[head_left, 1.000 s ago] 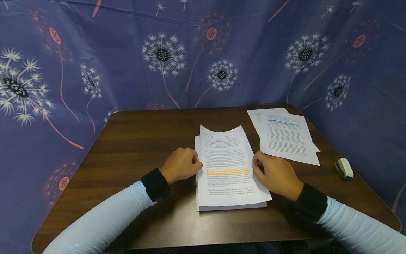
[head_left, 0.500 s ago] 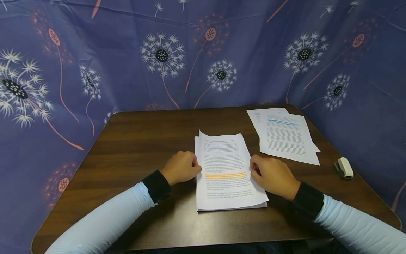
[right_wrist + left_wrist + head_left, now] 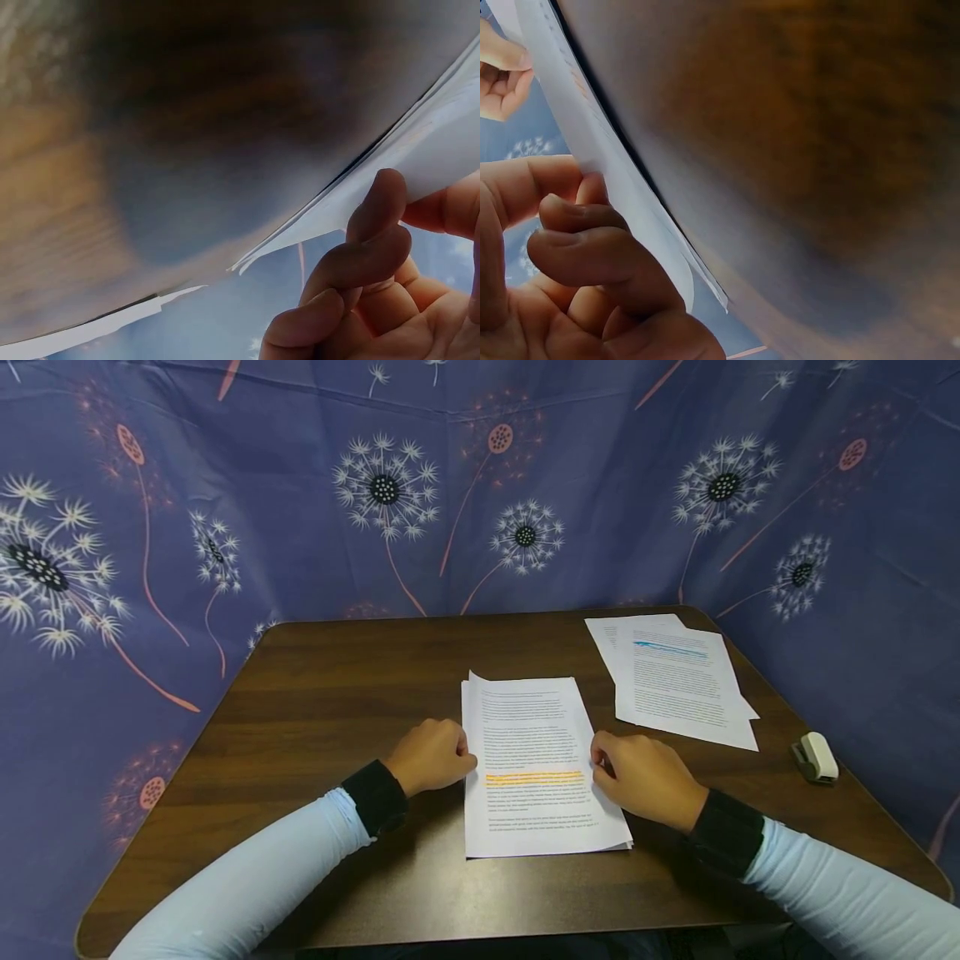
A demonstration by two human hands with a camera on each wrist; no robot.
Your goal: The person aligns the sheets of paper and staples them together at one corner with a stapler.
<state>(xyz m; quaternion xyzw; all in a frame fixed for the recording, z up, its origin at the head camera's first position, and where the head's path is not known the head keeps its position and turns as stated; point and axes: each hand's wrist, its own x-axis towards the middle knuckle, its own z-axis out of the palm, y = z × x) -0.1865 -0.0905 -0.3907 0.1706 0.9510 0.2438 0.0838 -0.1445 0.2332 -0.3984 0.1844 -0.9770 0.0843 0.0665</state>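
A printed sheet of paper (image 3: pixel 532 735) with orange highlighted lines lies on top of a paper stack in the middle of the table, nearly lined up with it. The left hand (image 3: pixel 431 753) pinches the sheet's left edge between thumb and forefinger, the other fingers curled. At the opposite edge, the right hand (image 3: pixel 647 777) pinches the same sheet. In the left wrist view the left fingers (image 3: pixel 607 259) sit by the paper's edge (image 3: pixel 622 172). In the right wrist view the right fingers (image 3: pixel 360 255) are at the sheet's edge. The sheet's far left corner curls up slightly.
Two overlapping printed sheets (image 3: pixel 678 689), the upper one with a blue marked line, lie at the far right of the brown table (image 3: pixel 360 668). A small white and dark stapler-like object (image 3: pixel 814 757) stands near the right edge. A blue dandelion-print cloth (image 3: pixel 450 485) hangs behind.
The highlighted sheet has come down flat onto the stack and its near edge now lines up more closely. Both hands have lowered slightly with it, and the right hand has shifted a little left.
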